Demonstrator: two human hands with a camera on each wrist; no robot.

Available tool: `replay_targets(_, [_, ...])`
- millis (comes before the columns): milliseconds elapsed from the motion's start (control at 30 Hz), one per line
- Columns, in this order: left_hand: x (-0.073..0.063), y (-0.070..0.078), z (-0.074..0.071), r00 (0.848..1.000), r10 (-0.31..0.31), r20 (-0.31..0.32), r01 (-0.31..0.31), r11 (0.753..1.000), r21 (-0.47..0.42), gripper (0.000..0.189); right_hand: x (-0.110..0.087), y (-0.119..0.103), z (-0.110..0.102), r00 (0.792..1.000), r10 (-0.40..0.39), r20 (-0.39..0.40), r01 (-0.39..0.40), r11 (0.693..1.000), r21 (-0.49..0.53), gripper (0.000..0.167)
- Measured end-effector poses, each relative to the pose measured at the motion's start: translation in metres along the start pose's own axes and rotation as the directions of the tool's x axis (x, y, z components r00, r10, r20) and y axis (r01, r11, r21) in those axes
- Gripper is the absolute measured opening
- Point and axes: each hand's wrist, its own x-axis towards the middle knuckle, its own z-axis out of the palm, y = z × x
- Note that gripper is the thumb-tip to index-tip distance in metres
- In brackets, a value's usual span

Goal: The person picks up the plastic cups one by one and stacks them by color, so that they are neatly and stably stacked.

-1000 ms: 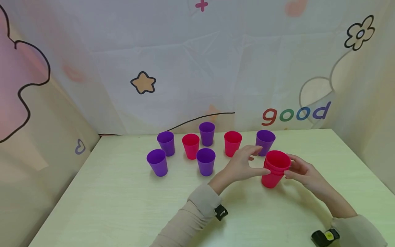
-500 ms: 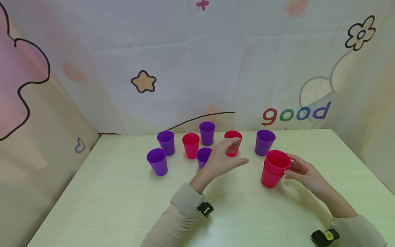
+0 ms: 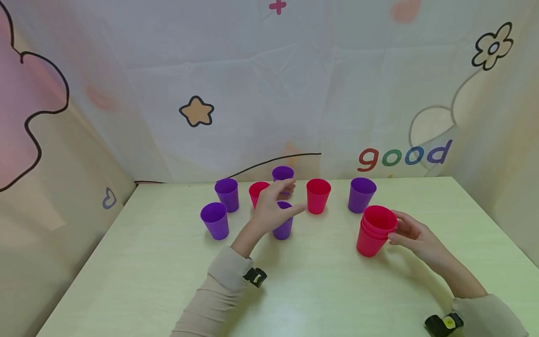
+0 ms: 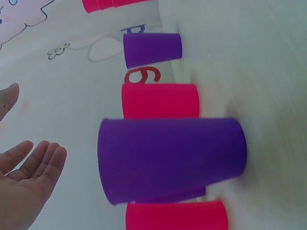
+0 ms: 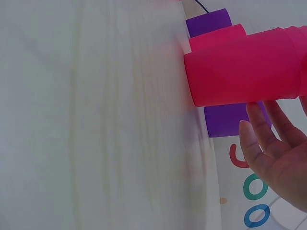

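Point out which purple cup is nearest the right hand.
The rightmost purple cup, just behind the red stack that the right hand touches; the other four purple cups all stand farther left.

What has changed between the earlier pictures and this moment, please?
The left hand moved leftward, away from the stacked red cups; now empty, it partly hides two purple cups and a single red cup in the head view. The right hand stayed at the stack; all cups stayed in place.
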Motion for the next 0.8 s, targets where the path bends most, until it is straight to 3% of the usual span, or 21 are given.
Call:
replay_targets(267, [0.002,-0.013,-0.023,1.000,-0.012,-0.029,0.015,0.993,0.118,0.059,0.000,-0.001,0.001,1.000,0.001,-0.005,-0.001,1.000,-0.001,0.048])
replay_targets(400, [0.001,-0.018,-0.033,0.996,-0.068,-0.051,0.076,0.984,0.158,0.060,0.000,-0.001,0.001,1.000,-0.002,-0.012,0.002,1.000,-0.012,0.048])
replay_targets(600, [0.001,-0.028,-0.044,0.990,-0.106,-0.095,0.124,0.970,0.209,0.061,-0.001,-0.003,0.001,1.000,-0.013,-0.023,0.013,1.000,-0.007,0.050])
replay_targets(800, [0.001,-0.036,-0.052,0.973,-0.195,-0.123,0.221,0.938,0.266,0.067,0.000,-0.007,0.002,0.998,-0.012,-0.062,0.010,1.000,-0.027,0.052])
